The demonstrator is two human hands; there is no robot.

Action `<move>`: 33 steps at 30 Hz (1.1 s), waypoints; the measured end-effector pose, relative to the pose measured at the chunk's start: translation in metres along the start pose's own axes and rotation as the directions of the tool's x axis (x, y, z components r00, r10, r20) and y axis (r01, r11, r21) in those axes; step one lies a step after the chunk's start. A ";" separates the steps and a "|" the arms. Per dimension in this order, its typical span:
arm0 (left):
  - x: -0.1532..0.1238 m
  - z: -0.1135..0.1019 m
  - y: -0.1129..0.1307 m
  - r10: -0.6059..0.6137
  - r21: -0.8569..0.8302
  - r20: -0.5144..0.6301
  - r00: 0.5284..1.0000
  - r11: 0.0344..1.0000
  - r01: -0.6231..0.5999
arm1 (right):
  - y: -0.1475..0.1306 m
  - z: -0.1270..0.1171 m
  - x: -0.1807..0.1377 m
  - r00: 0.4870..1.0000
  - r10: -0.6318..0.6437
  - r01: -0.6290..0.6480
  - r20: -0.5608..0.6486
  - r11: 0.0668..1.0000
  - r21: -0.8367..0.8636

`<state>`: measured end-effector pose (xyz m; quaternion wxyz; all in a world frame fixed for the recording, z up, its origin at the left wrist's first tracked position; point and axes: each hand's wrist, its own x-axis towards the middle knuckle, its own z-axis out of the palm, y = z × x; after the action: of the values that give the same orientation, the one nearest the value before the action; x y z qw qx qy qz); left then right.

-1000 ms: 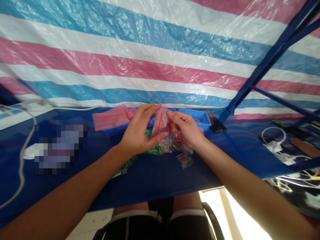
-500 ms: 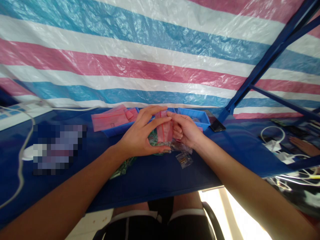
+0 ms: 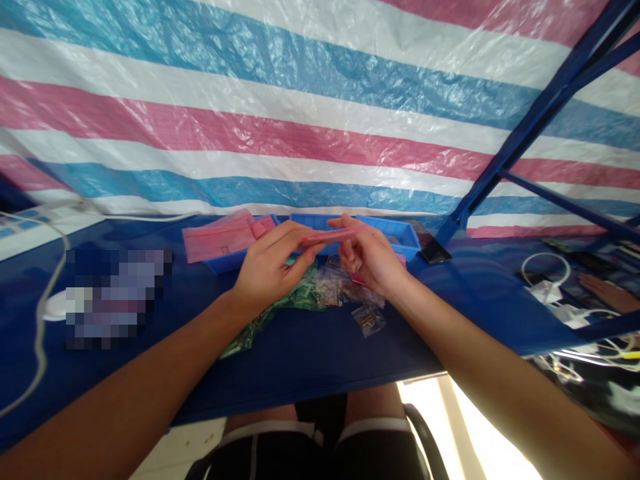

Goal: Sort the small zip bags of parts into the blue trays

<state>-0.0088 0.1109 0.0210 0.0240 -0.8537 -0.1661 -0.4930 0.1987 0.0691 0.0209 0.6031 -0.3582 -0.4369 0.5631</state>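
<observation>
A small pink zip bag (image 3: 327, 235) is held edge-on and nearly flat between both hands above the blue table (image 3: 300, 347). My left hand (image 3: 267, 267) pinches its left end with thumb and fingers. My right hand (image 3: 367, 257) pinches the right end, its fingers curled. Below the hands lie green strips (image 3: 295, 297) and several small clear bags (image 3: 367, 319) with dark parts inside.
A stack of pink bags (image 3: 223, 237) rests on a blue tray (image 3: 395, 235) at the back. White cables (image 3: 37, 313) run at the left. Chargers and cords (image 3: 555, 293) and another person's hand (image 3: 610, 293) sit at the right. A striped tarp (image 3: 300, 107) hangs behind.
The pink bag has turned from upright and facing me to flat and edge-on. Both hands have rotated with it and lifted slightly toward the tray.
</observation>
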 end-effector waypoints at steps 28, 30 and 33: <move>0.000 0.001 -0.006 0.062 0.033 0.080 0.995 0.997 -0.065 | -0.002 0.001 -0.004 0.996 0.077 -0.080 0.033 0.992 0.102; 0.000 0.001 -0.005 0.040 0.023 0.069 0.997 0.999 -0.041 | -0.003 0.000 -0.004 0.996 0.089 -0.091 0.030 0.990 0.104; 0.001 0.001 -0.003 0.019 0.011 0.118 0.993 1.000 -0.021 | -0.003 -0.001 -0.003 0.993 0.114 -0.117 0.028 0.988 0.101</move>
<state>-0.0081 0.1144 0.0209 0.0243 -0.8827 -0.1617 -0.4406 0.2012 0.0655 0.0228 0.5823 -0.3451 -0.3924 0.6228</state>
